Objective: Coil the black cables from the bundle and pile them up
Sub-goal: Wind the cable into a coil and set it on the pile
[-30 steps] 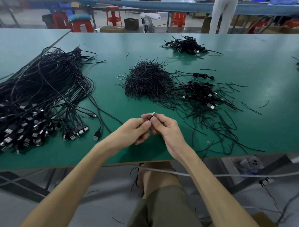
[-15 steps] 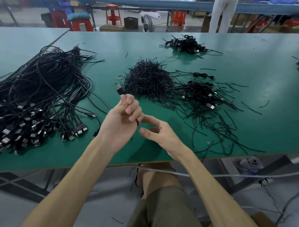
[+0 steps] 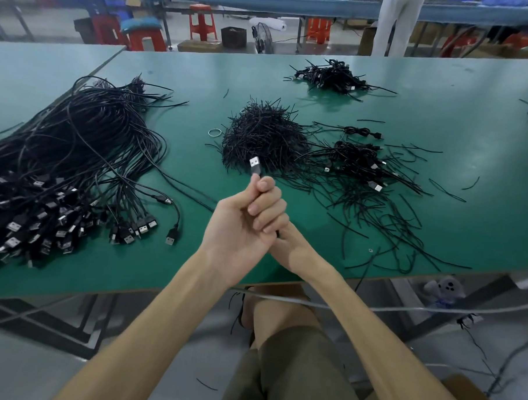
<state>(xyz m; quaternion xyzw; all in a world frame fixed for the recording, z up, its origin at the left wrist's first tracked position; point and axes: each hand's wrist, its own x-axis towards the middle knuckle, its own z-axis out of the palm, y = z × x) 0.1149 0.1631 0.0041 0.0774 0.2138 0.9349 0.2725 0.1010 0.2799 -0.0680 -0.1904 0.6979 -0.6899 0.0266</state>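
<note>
A black cable [image 3: 255, 168] is gripped in the curled left hand [image 3: 246, 224] just in front of the heap of ties [image 3: 264, 136] on the table [image 3: 471, 133], its plug end sticking up out of the fist. The right hand [image 3: 298, 251] is tucked behind the left, fingers hidden, so its grip cannot be told. The bundle of cables [image 3: 64, 161] is spread well left of the heap; coiled cables [image 3: 359, 161] are piled just right of it.
</note>
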